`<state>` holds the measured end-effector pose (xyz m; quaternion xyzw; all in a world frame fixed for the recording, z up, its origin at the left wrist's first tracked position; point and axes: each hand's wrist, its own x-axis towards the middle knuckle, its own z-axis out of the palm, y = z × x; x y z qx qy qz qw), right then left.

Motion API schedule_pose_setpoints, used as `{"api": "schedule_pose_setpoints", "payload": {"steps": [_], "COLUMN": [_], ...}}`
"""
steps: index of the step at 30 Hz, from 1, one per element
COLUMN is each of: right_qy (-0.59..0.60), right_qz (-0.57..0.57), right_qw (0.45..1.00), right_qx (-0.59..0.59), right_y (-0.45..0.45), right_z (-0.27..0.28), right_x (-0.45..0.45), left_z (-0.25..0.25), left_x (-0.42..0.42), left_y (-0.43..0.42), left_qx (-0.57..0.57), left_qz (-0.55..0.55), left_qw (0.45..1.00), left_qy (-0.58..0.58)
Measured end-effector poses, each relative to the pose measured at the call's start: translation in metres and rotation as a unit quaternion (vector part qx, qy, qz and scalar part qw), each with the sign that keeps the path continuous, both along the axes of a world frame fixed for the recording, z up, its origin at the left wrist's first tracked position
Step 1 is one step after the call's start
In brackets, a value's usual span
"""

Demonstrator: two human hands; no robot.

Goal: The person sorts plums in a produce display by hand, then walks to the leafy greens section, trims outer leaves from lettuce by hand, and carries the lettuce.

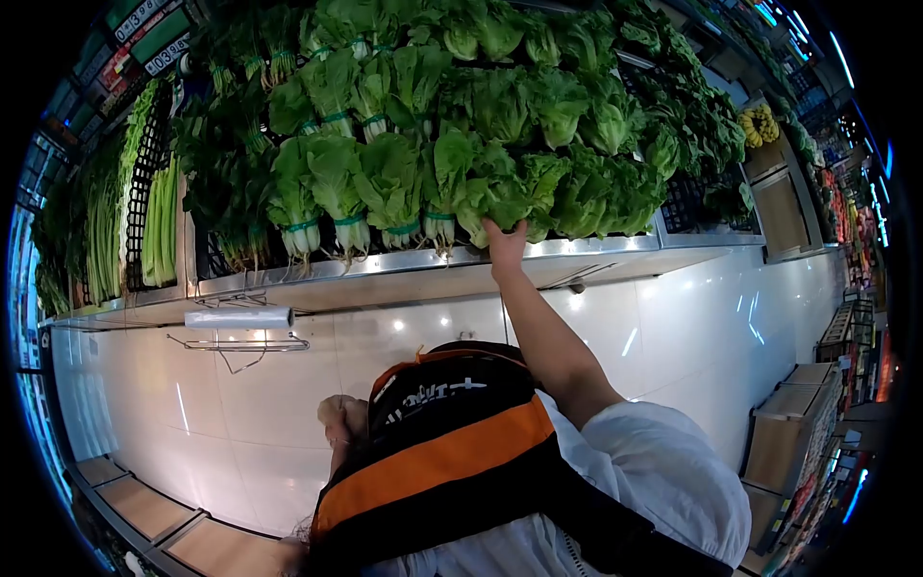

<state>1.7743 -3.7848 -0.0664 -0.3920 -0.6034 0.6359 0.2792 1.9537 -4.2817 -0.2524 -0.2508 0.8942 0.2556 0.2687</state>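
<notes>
My right hand (507, 245) reaches to the front edge of the vegetable shelf. Its thumb and fingers are around the lower part of a leafy green lettuce (495, 197), whose leaves hide the fingertips. To the left of it stand bunches of leafy greens (389, 188) with white stems and roots, each tied with a green band. My left hand (338, 423) is low at the left, partly behind the black and orange bag (437, 452) on my front. A beige shape adjoins it, and its fingers are not clear.
The metal shelf edge (423, 260) runs across in front of me. A roll of plastic bags (240, 318) sits on a wire holder below it. Celery (162, 226) stands at left, bananas (759, 125) at far right. Wooden display boxes (781, 423) are on the right.
</notes>
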Motion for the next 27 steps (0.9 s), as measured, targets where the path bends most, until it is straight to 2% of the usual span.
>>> {"api": "schedule_pose_setpoints", "payload": {"steps": [2,5,9,11,13,15,18,20,21,22,23,24,25,26,27], "right_qy": [0.087,0.106,0.083,0.047,0.064,0.083,0.087,0.107,0.106,0.154,0.192,0.191,0.213,0.233,0.234], "right_qz": [0.044,0.073,0.080,0.118,0.131,0.144,0.159,0.290,0.291,0.276,0.244,0.245,0.321,0.394,0.418], "right_qw": [0.995,0.992,0.991,0.979,0.980,0.980,0.975,0.951,0.950,0.914,0.827,0.828,0.763,0.688,0.687], "right_qx": [-0.037,0.003,0.073,0.158,0.134,0.111,0.129,-0.023,-0.024,-0.253,-0.468,-0.468,-0.519,-0.563,-0.547], "right_y": [-0.003,-0.004,-0.006,-0.005,-0.003,0.000,0.013,0.023,0.021,0.021,0.020,0.022,0.026,0.028,0.027], "right_z": [0.010,0.008,0.014,0.027,0.026,0.022,0.003,-0.003,0.002,0.006,0.019,0.028,0.036,0.039,0.039], "right_x": [0.010,0.019,0.029,0.033,0.033,0.034,0.038,0.043,0.045,0.048,0.050,0.051,0.052,0.053,0.053], "left_z": [0.020,0.028,0.028,0.035,0.041,0.066,0.132,0.145,0.151,0.158,0.170,0.151,0.122,0.121,0.124], "left_x": [-0.016,-0.022,-0.034,-0.038,-0.037,-0.042,-0.057,-0.062,-0.060,-0.057,-0.056,-0.055,-0.055,-0.058,-0.056], "left_y": [0.022,0.033,0.043,0.048,0.048,0.059,0.091,0.099,0.103,0.108,0.116,0.108,0.094,0.095,0.096], "left_qx": [-0.001,0.007,0.049,0.066,0.076,0.082,0.090,0.088,0.088,0.152,0.216,0.217,0.144,0.068,0.091], "left_qz": [0.001,-0.004,-0.060,-0.079,-0.087,-0.100,-0.129,-0.127,-0.126,-0.054,0.020,0.021,-0.045,-0.111,-0.092], "left_qw": [1.000,1.000,0.987,0.978,0.972,0.972,0.975,0.972,0.972,0.973,0.965,0.965,0.978,0.982,0.987], "left_qy": [-0.017,0.018,0.139,0.183,0.205,0.196,0.153,0.178,0.177,0.163,0.146,0.145,0.143,0.139,0.092]}}
